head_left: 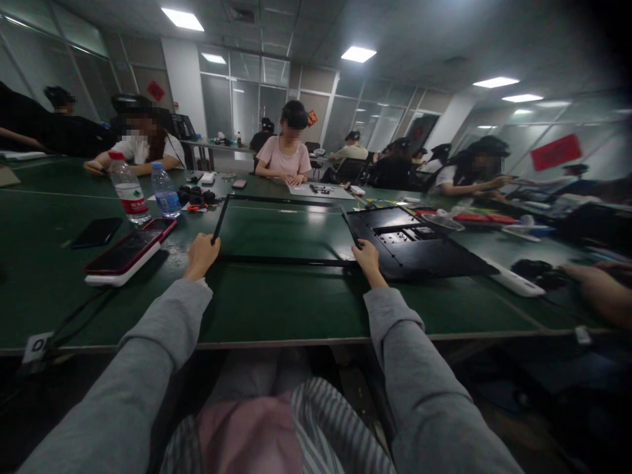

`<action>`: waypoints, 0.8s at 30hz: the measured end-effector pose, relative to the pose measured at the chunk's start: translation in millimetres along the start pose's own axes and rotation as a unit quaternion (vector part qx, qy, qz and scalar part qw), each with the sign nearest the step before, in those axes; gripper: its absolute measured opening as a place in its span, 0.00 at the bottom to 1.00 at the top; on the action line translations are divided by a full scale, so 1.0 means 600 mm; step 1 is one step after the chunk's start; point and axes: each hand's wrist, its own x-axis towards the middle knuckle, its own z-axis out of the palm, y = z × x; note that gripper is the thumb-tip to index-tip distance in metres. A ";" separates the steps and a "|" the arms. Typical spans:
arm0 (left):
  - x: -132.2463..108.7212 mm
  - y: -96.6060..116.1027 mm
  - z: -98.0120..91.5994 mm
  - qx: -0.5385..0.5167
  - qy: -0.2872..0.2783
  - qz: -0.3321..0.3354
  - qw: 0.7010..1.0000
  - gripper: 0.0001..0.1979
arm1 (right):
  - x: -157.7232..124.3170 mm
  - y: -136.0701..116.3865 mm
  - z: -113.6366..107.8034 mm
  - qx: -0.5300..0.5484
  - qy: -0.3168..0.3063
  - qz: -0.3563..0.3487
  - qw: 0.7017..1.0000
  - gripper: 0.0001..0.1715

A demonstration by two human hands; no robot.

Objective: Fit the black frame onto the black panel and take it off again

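A thin black rectangular frame (pixel 291 261), like a screen bezel, is held between my hands over the green table. Through its open middle the tabletop shows. My left hand (pixel 201 254) is closed around the frame's left side, and my right hand (pixel 368 261) grips its right side. Just right of the frame lies a flat black panel (pixel 419 257) with a cut-out section of small parts, perhaps a monitor's back cover. The frame's right side overlaps the panel's left edge in view; whether they touch I cannot tell.
On the green table (pixel 276 306), a phone in a red case (pixel 126 249) rests on a white device at left, beside a dark phone (pixel 97 233). Two bottles, one red-capped (pixel 132 194) and one blue-capped (pixel 166 194), stand behind. A white bar (pixel 516 280) and a co-worker's hand (pixel 600 289) are at right.
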 end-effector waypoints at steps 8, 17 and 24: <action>0.000 -0.001 0.001 0.028 -0.064 -0.020 0.997 0.18 | 0.003 0.011 0.009 -0.103 -0.030 -0.052 0.993 0.26; 0.005 -0.008 0.009 0.051 -0.069 -0.011 0.996 0.21 | 0.009 0.030 0.027 -0.127 -0.030 -0.035 0.991 0.18; 0.005 -0.005 0.006 0.040 -0.067 -0.021 0.997 0.20 | 0.005 0.027 0.024 -0.137 -0.043 -0.016 0.989 0.21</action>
